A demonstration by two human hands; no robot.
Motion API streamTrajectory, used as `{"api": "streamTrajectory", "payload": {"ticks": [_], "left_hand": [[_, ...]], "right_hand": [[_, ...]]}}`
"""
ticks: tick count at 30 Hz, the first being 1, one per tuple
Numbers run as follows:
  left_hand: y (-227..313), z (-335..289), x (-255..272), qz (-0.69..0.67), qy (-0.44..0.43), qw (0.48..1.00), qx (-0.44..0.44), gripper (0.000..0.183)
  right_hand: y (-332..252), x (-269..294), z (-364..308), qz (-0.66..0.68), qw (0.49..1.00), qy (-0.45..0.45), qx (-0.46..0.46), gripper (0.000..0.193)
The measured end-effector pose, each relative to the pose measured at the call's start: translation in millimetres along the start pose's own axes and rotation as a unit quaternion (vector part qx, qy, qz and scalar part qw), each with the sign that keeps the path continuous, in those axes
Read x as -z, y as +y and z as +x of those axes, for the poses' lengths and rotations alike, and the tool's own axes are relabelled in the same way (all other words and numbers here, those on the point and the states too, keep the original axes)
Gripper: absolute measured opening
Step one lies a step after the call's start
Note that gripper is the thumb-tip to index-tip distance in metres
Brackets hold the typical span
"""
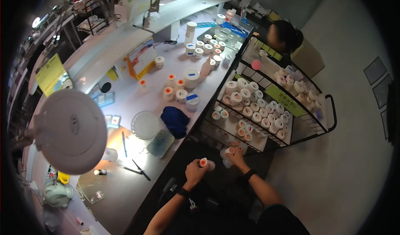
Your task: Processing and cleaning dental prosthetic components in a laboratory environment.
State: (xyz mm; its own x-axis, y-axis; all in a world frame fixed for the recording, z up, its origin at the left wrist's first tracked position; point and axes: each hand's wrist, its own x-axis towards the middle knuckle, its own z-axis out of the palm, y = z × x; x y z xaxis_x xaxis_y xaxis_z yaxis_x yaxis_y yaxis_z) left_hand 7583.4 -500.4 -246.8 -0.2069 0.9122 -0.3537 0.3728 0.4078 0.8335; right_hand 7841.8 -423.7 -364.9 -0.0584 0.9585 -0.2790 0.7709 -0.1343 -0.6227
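My left hand (194, 173) is closed around a small jar (203, 162) with a white lid and an orange-red sticker. A second pale jar (211, 165) shows beside it, partly hidden by my fingers. To the right, my right hand (239, 160) is closed on another small jar (230, 150) with an orange-red mark on its lid. Just under that hand is a clear, pale container (226, 161); whether my fingers hold it too I cannot tell. Both hands are between the bench and the lower shelf of a cart, with the right one close to that shelf.
A black-framed cart (287, 144) carries several white-lidded jars (262, 114). On the white bench (137, 101) at left stand more jars (191, 77), a round clear dish (144, 125), a dark blue cloth (175, 121) and a large round lamp head (71, 130). Another person (285, 37) is beyond the cart.
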Motion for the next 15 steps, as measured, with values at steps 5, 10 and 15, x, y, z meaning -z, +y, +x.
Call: {"api": "streamTrajectory", "payload": {"ticks": [5, 10, 15], "left_hand": [[-66.0, 73.6, -115.1, -0.005, 0.030, 0.998, 0.062, 0.044], [-81.3, 165.2, -174.6, -0.007, 0.062, 0.997, 0.044, 0.041], [-127.7, 244.4, -245.5, 0.082, -0.077, 0.993, 0.048, 0.034]], "right_hand": [[34.4, -35.8, 43.7, 0.060, 0.991, -0.071, -0.094, 0.048], [89.5, -76.9, 100.4, 0.049, 0.976, 0.010, -0.212, 0.045], [158.1, -114.8, 147.1, -0.093, 0.986, 0.095, -0.101, 0.042]]}}
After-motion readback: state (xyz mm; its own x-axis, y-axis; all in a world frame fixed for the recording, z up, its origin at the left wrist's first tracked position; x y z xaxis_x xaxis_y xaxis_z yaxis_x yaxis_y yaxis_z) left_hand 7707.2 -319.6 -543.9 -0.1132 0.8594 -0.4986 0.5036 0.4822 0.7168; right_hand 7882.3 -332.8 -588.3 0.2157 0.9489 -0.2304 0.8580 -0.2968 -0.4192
